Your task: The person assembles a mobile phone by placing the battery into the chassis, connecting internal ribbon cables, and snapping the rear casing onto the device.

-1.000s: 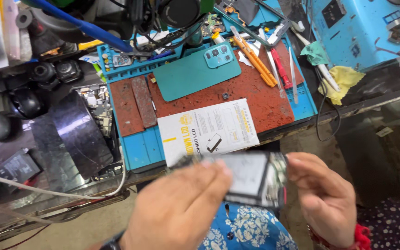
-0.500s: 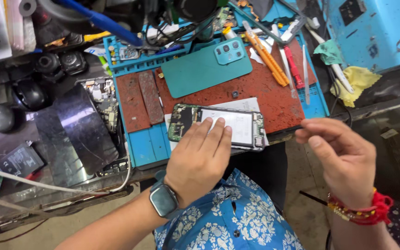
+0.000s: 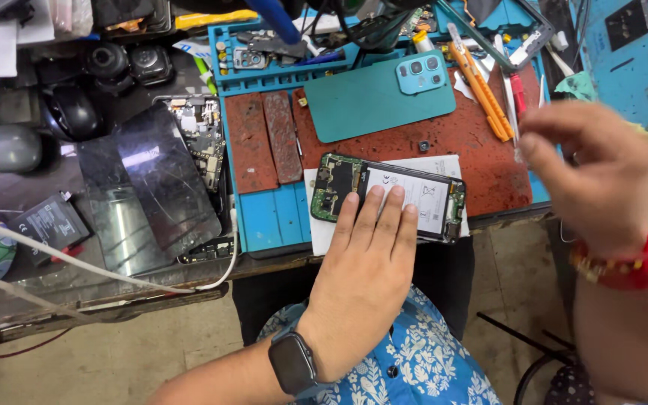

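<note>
The opened phone [image 3: 388,199] shows a bare green circuit board and a matt, paper-labelled battery, lying on white paper [image 3: 316,232]. Behind it, the teal back cover [image 3: 373,101] looks like smooth satin plastic. Under both, the work mat [image 3: 481,161] is dull, worn red rubber. Left of the phone, a dark glass panel [image 3: 151,187] gleams glossy.

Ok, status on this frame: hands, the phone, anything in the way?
Left hand flat on opened phone, pinning it to the mat. Right hand raised, blurred, apparently empty. Teal back cover lies apart.
</note>
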